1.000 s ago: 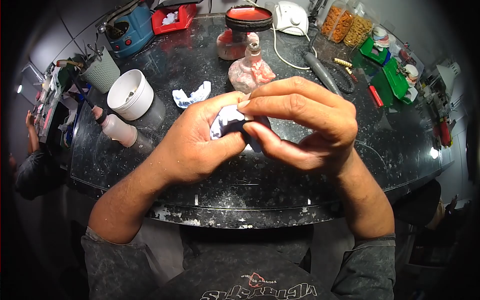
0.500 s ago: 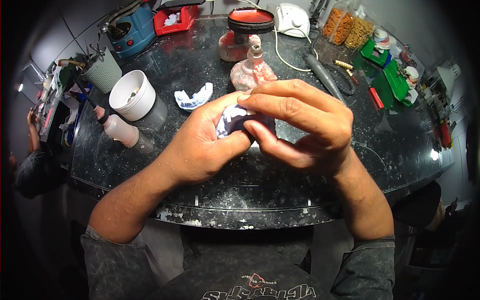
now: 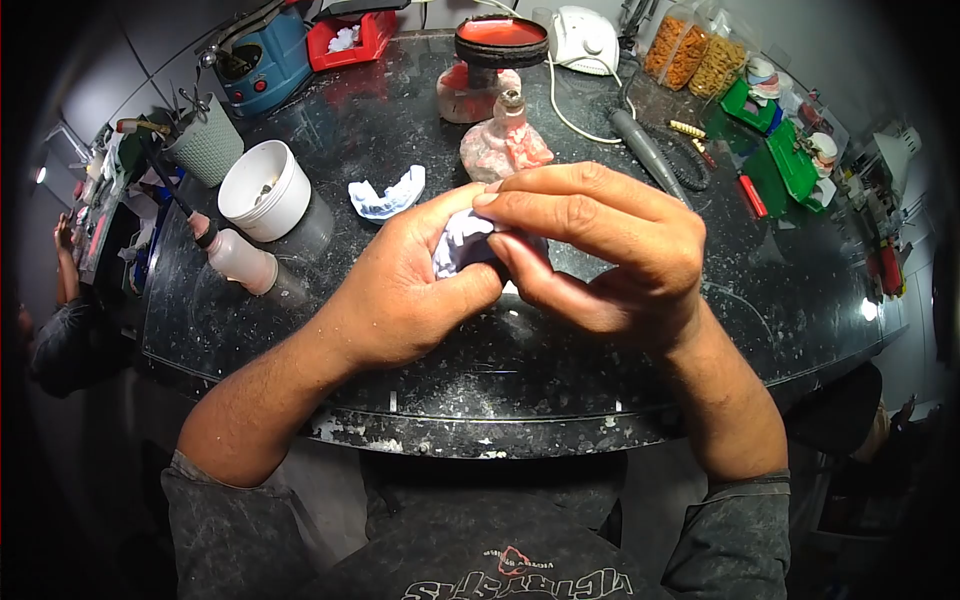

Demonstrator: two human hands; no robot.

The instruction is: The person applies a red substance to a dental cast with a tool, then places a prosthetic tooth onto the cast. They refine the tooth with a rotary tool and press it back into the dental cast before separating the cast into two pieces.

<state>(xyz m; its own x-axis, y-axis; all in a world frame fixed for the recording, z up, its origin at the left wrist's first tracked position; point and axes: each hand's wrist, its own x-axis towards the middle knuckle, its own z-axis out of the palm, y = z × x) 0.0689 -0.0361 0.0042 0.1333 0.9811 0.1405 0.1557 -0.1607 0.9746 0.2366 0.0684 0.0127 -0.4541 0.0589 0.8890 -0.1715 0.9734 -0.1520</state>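
A pale bluish-white dental cast (image 3: 461,244) is held above the middle of the worktop, largely covered by fingers. My left hand (image 3: 410,270) is closed round its left side, with the thumb along the near edge. From the right, my right hand (image 3: 610,250) pinches at the cast's top, its thumb and index fingertip close together there. Whether some small piece lies between those fingertips is hidden. Beyond my left hand, a second dental cast (image 3: 387,193) of similar colour lies on the table.
Around the dark speckled worktop (image 3: 480,400) stand a white tub (image 3: 266,190), a dropper bottle (image 3: 243,263), a gas burner (image 3: 508,140), a handpiece (image 3: 648,150), a red knife (image 3: 752,196) and green trays (image 3: 793,165). At far left, another person's arm (image 3: 68,265) shows.
My right thumb and index finger have shifted slightly inward and closed nearer together over the cast. The left hand and the cast look nearly unmoved.
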